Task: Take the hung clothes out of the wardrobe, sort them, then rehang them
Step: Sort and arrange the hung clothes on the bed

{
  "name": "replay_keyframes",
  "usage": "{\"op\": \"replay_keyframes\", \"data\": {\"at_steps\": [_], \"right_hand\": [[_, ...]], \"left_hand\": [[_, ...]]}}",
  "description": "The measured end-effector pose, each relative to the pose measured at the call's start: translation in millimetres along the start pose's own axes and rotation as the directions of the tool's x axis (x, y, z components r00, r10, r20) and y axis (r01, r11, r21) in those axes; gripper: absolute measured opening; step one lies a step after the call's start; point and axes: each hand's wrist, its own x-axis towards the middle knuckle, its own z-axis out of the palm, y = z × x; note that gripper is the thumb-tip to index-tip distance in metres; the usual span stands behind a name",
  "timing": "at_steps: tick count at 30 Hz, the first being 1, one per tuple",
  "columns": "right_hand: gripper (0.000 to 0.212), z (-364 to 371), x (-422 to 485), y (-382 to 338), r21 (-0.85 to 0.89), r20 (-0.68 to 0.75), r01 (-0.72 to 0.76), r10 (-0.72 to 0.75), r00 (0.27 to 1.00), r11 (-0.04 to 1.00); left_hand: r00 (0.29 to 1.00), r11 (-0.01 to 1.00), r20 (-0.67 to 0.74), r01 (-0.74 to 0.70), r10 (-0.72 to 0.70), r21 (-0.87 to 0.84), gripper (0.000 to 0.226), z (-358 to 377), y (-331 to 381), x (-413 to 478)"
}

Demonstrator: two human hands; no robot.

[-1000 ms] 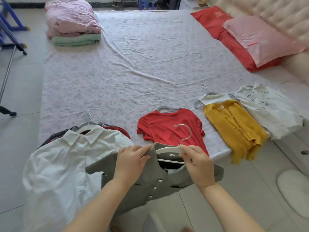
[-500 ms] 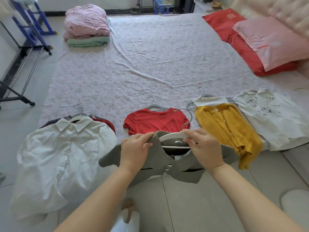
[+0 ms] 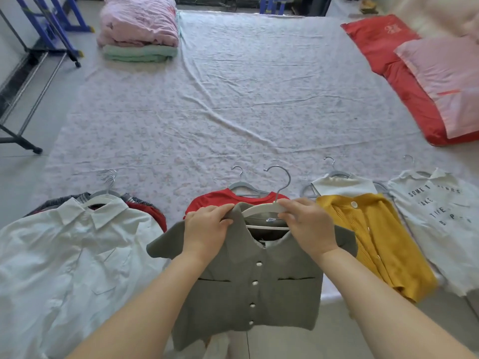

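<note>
Currently in hand: a grey top (image 3: 248,288), short-sleeved with white buttons, on a white hanger (image 3: 261,209). I see it held up over the near edge of the bed (image 3: 233,112), hem hanging toward the floor (image 3: 342,332).
Left hand (image 3: 207,229): fingers pinch the collar and shoulder cloth on that side.
Right hand (image 3: 308,224): fingers curl round the hanger's arm just below the hook (image 3: 281,177), with collar cloth under them.
Step, as I judge it: squaring the top on its hanger before it joins a pile.
Risk one: the neck is wide and the knit looks slack. If I ease either pinch, a shoulder could slide off the hanger arm and the top would drop to the floor.
Risk two: the hook stands just beside the grey hanger hook of the red tee (image 3: 207,200), so lowering straight ahead could tangle the two.
Risk three: the red tee lies directly behind, partly hidden by the grey top. Setting down there would bury it.
Right neighbours: a mustard cardigan (image 3: 373,234) lying over a white sleeveless top (image 3: 342,186), then a printed white tee (image 3: 440,224).
Left neighbours: a white shirt (image 3: 72,255) on top of plaid garments (image 3: 49,203), hooks bunched together.
In the way: this row fills the near edge, so any spot means stacking or reaching over it.
Farther off: folded bedding (image 3: 140,29) at the far corner, a red pillow (image 3: 388,60) under a pink pillow (image 3: 445,73), and a blue rack (image 3: 51,22) on the floor.
</note>
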Motion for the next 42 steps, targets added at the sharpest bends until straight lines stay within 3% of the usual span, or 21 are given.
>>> {"op": "replay_keyframes", "data": {"at_steps": [9, 18, 25, 31, 42], "right_hand": [[0.025, 93.5, 95.6, 40.7, 0.023, 0.231, -0.090, 0.082, 0.970, 0.996], [0.030, 192.8, 170.6, 85.0, -0.033, 0.369, -0.118, 0.122, 0.922, 0.992], [0.040, 223.0, 147.4, 96.0, -0.115, 0.566, -0.117, 0.162, 0.808, 0.986], [0.044, 202.2, 119.2, 74.5, -0.054, 0.619, -0.104, 0.115, 0.777, 0.993], [0.050, 125.3, 92.3, -11.0, -0.017, 0.655, 0.053, -0.029, 0.755, 0.998]], "left_hand": [[0.988, 0.988, 0.086, 0.120, -0.128, 0.102, 0.032, 53.9, -50.4, 84.3], [0.957, 0.961, 0.184, 0.188, -0.226, 0.204, 0.049, 122.6, -101.3, 147.5], [0.901, 0.934, 0.290, 0.251, -0.322, 0.256, 0.052, 150.0, -116.5, 136.3], [0.904, 0.916, 0.291, 0.205, -0.312, 0.346, 0.050, 118.2, -109.6, 122.2], [0.907, 0.871, 0.199, 0.266, -0.371, 0.413, 0.038, -5.9, -77.5, 57.3]]}}
